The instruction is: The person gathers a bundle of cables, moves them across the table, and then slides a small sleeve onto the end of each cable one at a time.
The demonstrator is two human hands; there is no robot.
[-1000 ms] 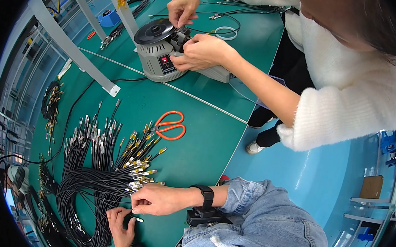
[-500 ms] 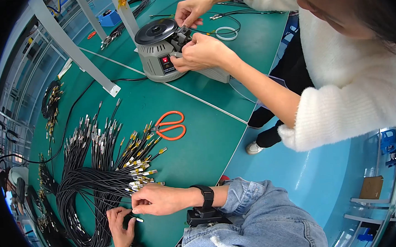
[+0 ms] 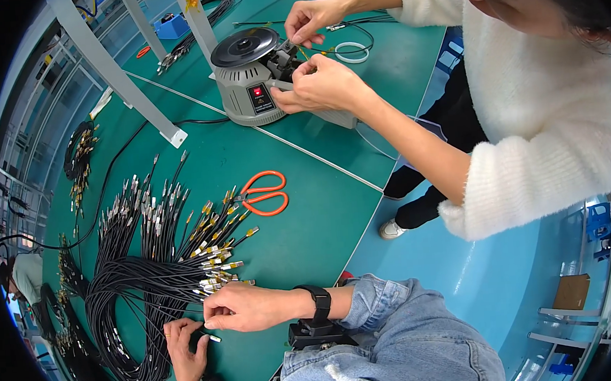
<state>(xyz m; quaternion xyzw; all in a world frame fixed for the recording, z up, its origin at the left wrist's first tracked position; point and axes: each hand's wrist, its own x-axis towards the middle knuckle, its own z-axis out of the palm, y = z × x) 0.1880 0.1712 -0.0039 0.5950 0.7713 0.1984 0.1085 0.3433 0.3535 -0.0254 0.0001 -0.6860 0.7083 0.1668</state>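
Observation:
At the table's near edge, my left hand [image 3: 186, 349] curls its fingers round a short stretch of black cable, whose end with a pale metal connector [image 3: 214, 338] pokes out beside the thumb. Just above it, my right hand [image 3: 246, 307] is closed in a pinch; what lies between its fingertips is too small to make out. A large bundle of black cables [image 3: 124, 281] loops beside both hands, its many ends tipped with silver and yellow connectors [image 3: 214, 257]. Orange-handled scissors [image 3: 263, 193] lie beyond the bundle, partly against the connectors.
Across the green table [image 3: 315, 225], a co-worker's hands [image 3: 330, 82] work at a grey machine [image 3: 245, 88] with a round black top. A metal post [image 3: 124, 76] stands on the left. More cable bundles [image 3: 80, 157] and a white ring [image 3: 352, 53] lie around.
The co-worker's hands have shifted slightly right, drawing back from the machine's side, and the co-worker leans a little differently. My own hands look the same as before.

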